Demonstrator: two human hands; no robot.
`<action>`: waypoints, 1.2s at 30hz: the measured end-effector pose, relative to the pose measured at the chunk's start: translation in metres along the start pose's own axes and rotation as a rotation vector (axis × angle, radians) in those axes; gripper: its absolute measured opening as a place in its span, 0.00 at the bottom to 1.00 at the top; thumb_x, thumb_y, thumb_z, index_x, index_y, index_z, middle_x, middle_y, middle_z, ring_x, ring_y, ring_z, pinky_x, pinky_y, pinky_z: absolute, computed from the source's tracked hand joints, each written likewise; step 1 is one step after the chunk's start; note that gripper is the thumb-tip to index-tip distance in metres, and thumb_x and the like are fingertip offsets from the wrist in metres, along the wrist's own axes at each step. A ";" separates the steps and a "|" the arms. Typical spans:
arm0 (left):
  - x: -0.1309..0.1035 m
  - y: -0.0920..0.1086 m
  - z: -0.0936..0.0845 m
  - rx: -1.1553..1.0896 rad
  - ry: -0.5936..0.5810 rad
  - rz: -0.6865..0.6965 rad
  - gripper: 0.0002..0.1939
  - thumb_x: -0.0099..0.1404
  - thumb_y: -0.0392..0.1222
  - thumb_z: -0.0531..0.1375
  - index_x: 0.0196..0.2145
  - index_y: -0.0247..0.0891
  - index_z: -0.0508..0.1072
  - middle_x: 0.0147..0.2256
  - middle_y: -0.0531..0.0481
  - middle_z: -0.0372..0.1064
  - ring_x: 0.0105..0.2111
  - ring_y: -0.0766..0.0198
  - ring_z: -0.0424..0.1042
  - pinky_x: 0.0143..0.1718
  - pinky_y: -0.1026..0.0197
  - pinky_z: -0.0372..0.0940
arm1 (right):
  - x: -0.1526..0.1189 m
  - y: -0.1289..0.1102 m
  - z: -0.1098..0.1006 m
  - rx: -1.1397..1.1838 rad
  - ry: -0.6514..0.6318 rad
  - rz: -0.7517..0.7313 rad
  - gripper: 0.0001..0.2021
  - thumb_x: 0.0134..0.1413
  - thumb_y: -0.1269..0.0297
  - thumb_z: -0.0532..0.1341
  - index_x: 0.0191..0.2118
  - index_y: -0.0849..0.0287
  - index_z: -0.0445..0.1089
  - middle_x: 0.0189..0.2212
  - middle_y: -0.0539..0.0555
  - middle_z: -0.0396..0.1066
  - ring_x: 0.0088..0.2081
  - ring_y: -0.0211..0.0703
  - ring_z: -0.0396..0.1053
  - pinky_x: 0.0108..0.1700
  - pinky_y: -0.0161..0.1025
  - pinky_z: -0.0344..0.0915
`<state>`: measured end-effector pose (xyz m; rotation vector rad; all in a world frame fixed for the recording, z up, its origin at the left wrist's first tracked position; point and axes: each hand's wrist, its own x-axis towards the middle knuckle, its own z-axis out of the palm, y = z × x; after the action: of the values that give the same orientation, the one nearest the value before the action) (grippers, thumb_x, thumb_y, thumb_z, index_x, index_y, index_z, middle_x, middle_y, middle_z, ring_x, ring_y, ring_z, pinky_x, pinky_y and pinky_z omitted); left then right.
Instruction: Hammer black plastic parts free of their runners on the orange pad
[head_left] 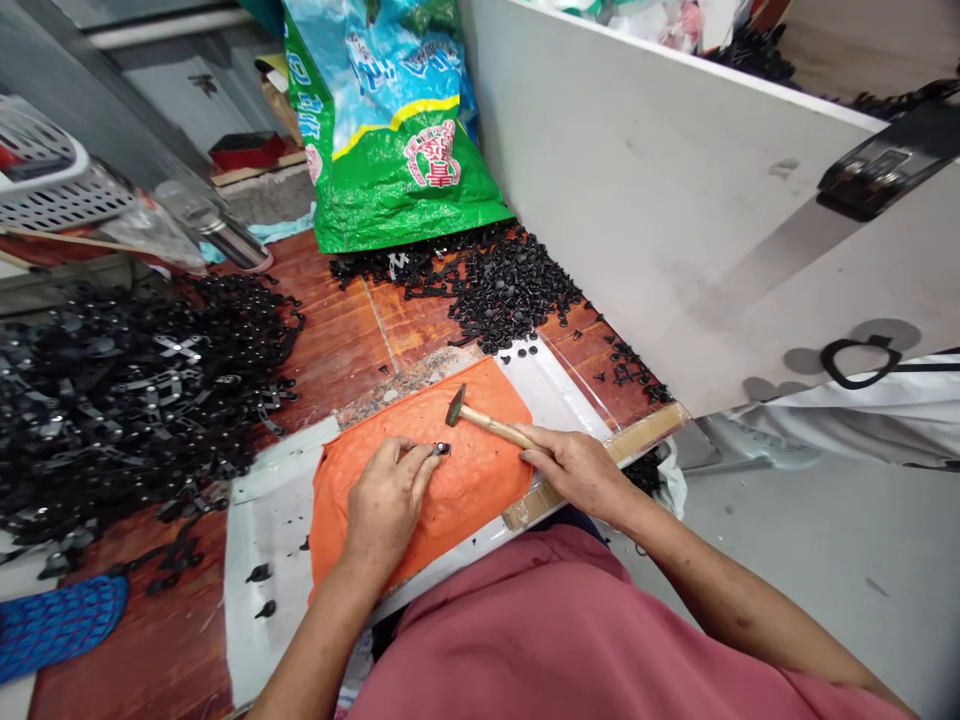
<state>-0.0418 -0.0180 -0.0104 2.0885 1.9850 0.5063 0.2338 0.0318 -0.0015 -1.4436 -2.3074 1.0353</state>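
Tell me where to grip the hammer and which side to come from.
Probably best by the rear of its wooden handle, coming from the right, where the right hand holds the hammer. The slim handle slants down rightward, away from the metal head and the left hand pinching a small black piece.
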 end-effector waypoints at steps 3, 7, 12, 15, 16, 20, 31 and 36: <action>0.001 0.002 -0.002 0.060 -0.015 -0.004 0.18 0.75 0.50 0.51 0.41 0.42 0.79 0.38 0.48 0.69 0.35 0.62 0.72 0.36 0.61 0.65 | -0.006 -0.005 -0.008 -0.027 0.023 -0.017 0.21 0.70 0.61 0.55 0.65 0.40 0.64 0.47 0.49 0.80 0.45 0.46 0.77 0.43 0.37 0.67; 0.000 0.001 0.000 0.035 -0.014 0.001 0.18 0.75 0.49 0.51 0.42 0.41 0.79 0.38 0.48 0.70 0.36 0.62 0.73 0.38 0.62 0.66 | -0.021 -0.016 -0.022 -0.033 0.107 -0.104 0.22 0.71 0.61 0.52 0.67 0.44 0.62 0.45 0.52 0.79 0.42 0.45 0.77 0.43 0.37 0.68; -0.002 -0.003 0.008 0.015 -0.010 0.001 0.17 0.74 0.49 0.52 0.43 0.40 0.79 0.39 0.47 0.70 0.36 0.62 0.73 0.41 0.61 0.68 | -0.029 -0.018 -0.016 -0.200 0.075 -0.184 0.22 0.73 0.61 0.50 0.67 0.50 0.61 0.40 0.54 0.78 0.37 0.46 0.76 0.38 0.38 0.67; -0.002 -0.003 0.010 0.003 0.007 0.002 0.17 0.74 0.49 0.53 0.41 0.39 0.79 0.39 0.48 0.69 0.35 0.63 0.73 0.41 0.61 0.68 | -0.029 -0.015 -0.010 -0.255 0.099 -0.198 0.22 0.73 0.62 0.49 0.69 0.52 0.59 0.38 0.54 0.77 0.36 0.45 0.75 0.37 0.39 0.66; -0.002 -0.003 0.010 -0.004 0.013 0.001 0.17 0.74 0.49 0.53 0.41 0.39 0.79 0.38 0.48 0.69 0.35 0.63 0.73 0.41 0.61 0.68 | -0.029 -0.015 -0.008 -0.240 0.133 -0.214 0.23 0.73 0.63 0.48 0.69 0.52 0.58 0.38 0.54 0.77 0.36 0.45 0.75 0.37 0.38 0.66; -0.001 -0.001 0.010 0.007 0.028 0.015 0.18 0.75 0.50 0.51 0.40 0.39 0.79 0.37 0.49 0.69 0.34 0.64 0.72 0.40 0.62 0.67 | -0.029 -0.018 -0.004 -0.303 0.161 -0.235 0.22 0.73 0.63 0.48 0.68 0.53 0.60 0.34 0.54 0.76 0.32 0.44 0.73 0.34 0.38 0.64; -0.004 0.004 0.009 0.110 0.030 0.017 0.22 0.76 0.52 0.48 0.39 0.40 0.79 0.36 0.49 0.68 0.32 0.65 0.70 0.35 0.63 0.64 | -0.032 -0.009 0.008 -0.293 0.103 -0.186 0.22 0.73 0.63 0.49 0.69 0.52 0.59 0.36 0.55 0.77 0.35 0.45 0.75 0.37 0.38 0.67; -0.004 0.008 0.005 0.129 0.007 -0.010 0.21 0.75 0.51 0.49 0.38 0.41 0.78 0.36 0.49 0.68 0.32 0.64 0.70 0.33 0.63 0.63 | -0.031 -0.014 0.006 -0.315 0.078 -0.150 0.23 0.73 0.63 0.50 0.69 0.53 0.58 0.40 0.57 0.78 0.38 0.46 0.76 0.38 0.38 0.67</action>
<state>-0.0324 -0.0218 -0.0122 2.1525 2.0820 0.3943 0.2359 -0.0014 0.0090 -1.3592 -2.5600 0.5830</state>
